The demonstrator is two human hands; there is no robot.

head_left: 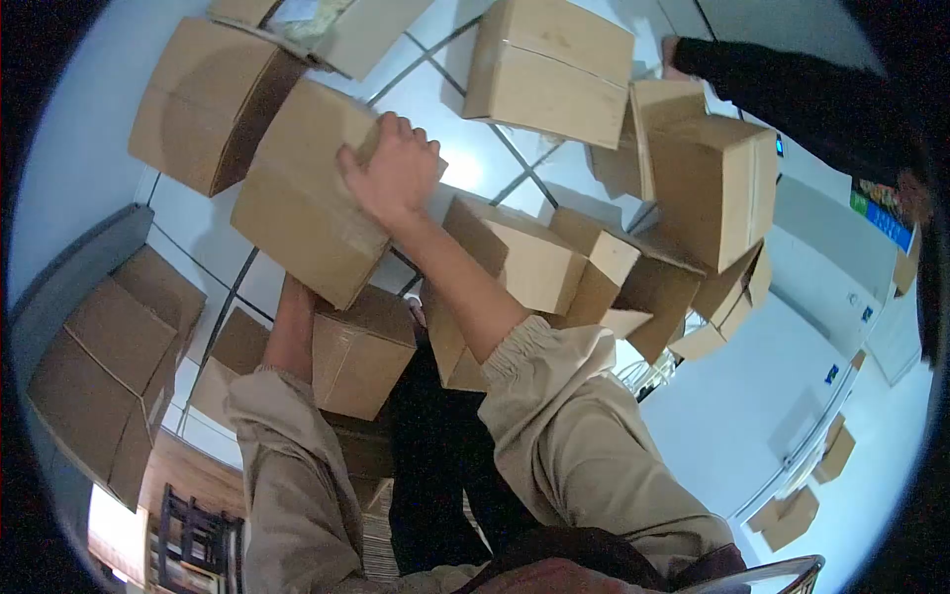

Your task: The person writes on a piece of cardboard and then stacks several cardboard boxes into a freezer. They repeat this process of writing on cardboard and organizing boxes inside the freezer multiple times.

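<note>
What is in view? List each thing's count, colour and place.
Held box: one, brown, left of centre
Other boxes: many, brown, around it
Floor: one, tiled white, beneath
Panels: several, white, right
Ledge: one, grey, left
Rack: one, black, lower left
Printed item: one, blue and green, upper right
Other person: one, dark clothing, upper right
Sleeves: two, beige, bottom
Trousers: one pair, black, bottom centre
Right hand: one, bare, on held box
Left hand: one, hidden beneath held box

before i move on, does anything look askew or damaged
The open boxes beside your right forearm look untidy: crowded together at mixed angles, flaps sticking out. The box under your right hand looks undamaged, and no spill shows.
</note>
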